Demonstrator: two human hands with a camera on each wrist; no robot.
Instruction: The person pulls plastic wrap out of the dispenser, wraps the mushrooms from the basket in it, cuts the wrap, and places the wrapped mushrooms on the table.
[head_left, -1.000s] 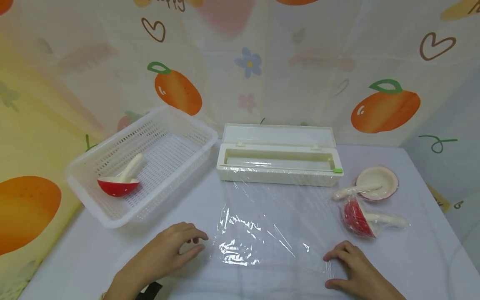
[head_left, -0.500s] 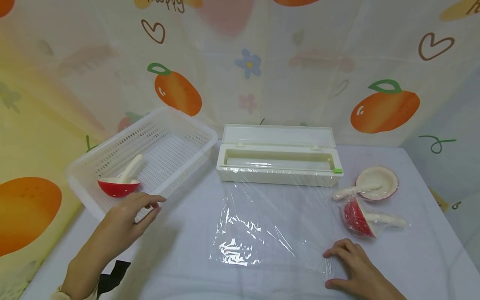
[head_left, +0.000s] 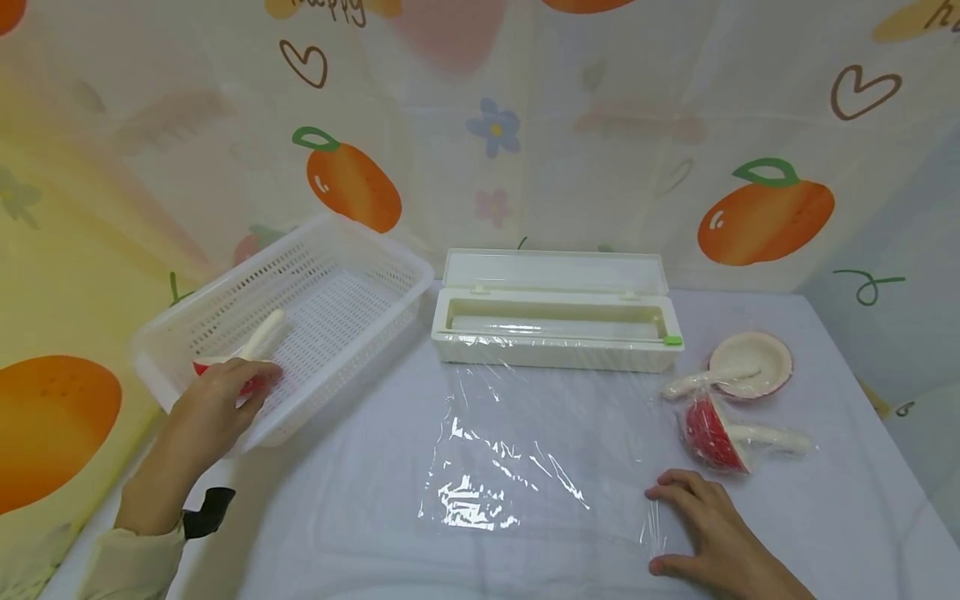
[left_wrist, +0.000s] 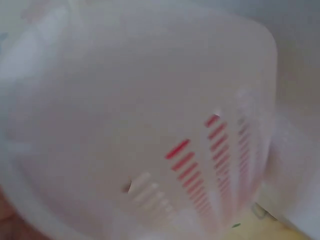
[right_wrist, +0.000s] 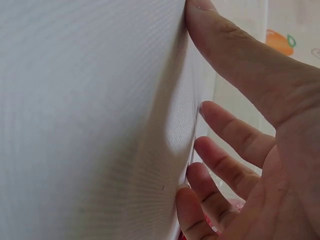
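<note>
My left hand (head_left: 225, 400) reaches over the near side of a white slotted basket (head_left: 360, 333), with thumb and fingers apart at a red ladle (head_left: 262, 329) with a pale handle. The hand hides part of the ladle's bowl, and whether the fingertips touch it is unclear. In the left wrist view the basket wall (left_wrist: 125, 90) fills most of the picture. A sheet of cling film (head_left: 555, 442) lies on the table, drawn from a white dispenser box (head_left: 555, 354). My right hand (head_left: 705, 529) rests thumb and fingertips, spread apart, at the film's near right corner.
The dispenser's lid (head_left: 555, 271) stands open, and a green slider (head_left: 672, 340) sits at its right end. To the right lie a film-wrapped red ladle (head_left: 708, 433) and another ladle (head_left: 776, 367). A printed cloth (head_left: 585, 192) hangs behind the table.
My left hand has moved left and away from me, from the film's left edge to the ladle in the basket. My right hand has stayed at the film's corner.
</note>
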